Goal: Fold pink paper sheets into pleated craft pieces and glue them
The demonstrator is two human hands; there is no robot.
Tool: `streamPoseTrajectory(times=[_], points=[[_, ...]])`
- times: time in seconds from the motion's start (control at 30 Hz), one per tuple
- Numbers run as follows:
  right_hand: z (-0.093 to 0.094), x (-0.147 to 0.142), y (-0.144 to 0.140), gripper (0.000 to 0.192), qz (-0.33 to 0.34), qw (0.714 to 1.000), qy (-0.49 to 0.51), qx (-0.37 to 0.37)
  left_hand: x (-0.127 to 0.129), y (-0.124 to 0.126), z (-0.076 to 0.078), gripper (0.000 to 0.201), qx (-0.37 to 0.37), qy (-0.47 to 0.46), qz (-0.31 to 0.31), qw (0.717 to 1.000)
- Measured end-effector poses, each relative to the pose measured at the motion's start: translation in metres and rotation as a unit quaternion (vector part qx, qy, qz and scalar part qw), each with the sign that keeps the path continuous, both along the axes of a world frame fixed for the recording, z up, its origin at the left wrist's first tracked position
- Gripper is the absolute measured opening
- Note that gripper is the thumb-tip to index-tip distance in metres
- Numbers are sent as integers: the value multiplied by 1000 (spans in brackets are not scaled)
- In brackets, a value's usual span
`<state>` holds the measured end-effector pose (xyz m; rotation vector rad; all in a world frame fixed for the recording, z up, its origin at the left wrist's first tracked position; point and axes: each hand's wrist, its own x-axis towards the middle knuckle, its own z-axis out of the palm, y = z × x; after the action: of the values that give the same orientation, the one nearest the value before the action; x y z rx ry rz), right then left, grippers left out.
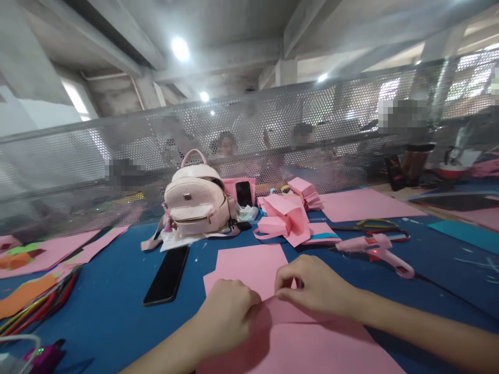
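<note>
A large pink paper sheet point(249, 265) lies on the blue table point(117, 296) in front of me, folded across its middle. My left hand point(228, 314) is closed with its knuckles pressing on the fold. My right hand point(317, 285) pinches the folded edge between thumb and fingers, right beside the left hand. The near half of the sheet point(307, 348) spreads toward me under both forearms.
A black phone point(167, 275) lies left of the sheet. Behind stand a pink backpack point(197, 202), folded pink paper pieces point(284, 221), a pink glue gun point(376, 249), scissors point(374, 226) and more pink sheets point(362, 204). Coloured pencils point(42, 301) lie at left. People sit behind a mesh partition point(273, 130).
</note>
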<state>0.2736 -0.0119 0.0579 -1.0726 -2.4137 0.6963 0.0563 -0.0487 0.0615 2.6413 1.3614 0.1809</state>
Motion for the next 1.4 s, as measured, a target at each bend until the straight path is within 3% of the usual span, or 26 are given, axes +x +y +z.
streamPoseTrajectory(times=[0.27, 0.57, 0.73, 0.9, 1.0, 1.1, 1.23, 1.4], points=[[2, 21, -4, 14, -2, 998, -60, 30, -21, -9, 6, 34, -77, -80, 14, 994], [6, 51, 2, 16, -80, 993, -83, 23, -45, -16, 1, 36, -130, -99, 51, 985], [4, 59, 5, 24, -73, 984, -121, 110, -42, -24, 2, 31, -120, -96, 46, 987], [2, 71, 11, 22, -113, 969, -119, 187, -48, -29, 2, 28, -93, -77, 65, 991], [3, 62, 5, 25, -103, 974, -70, 188, -46, -27, 3, 29, -88, -72, 63, 991], [6, 38, -8, 27, -23, 978, -81, 193, -33, -24, 7, 26, -82, -71, 41, 993], [7, 10, -20, 28, 72, 979, -131, 139, -12, -21, 11, 20, -64, -54, 22, 996], [0, -5, -18, 19, 76, 983, -120, 115, 4, -17, 6, 22, -24, -41, 9, 999]])
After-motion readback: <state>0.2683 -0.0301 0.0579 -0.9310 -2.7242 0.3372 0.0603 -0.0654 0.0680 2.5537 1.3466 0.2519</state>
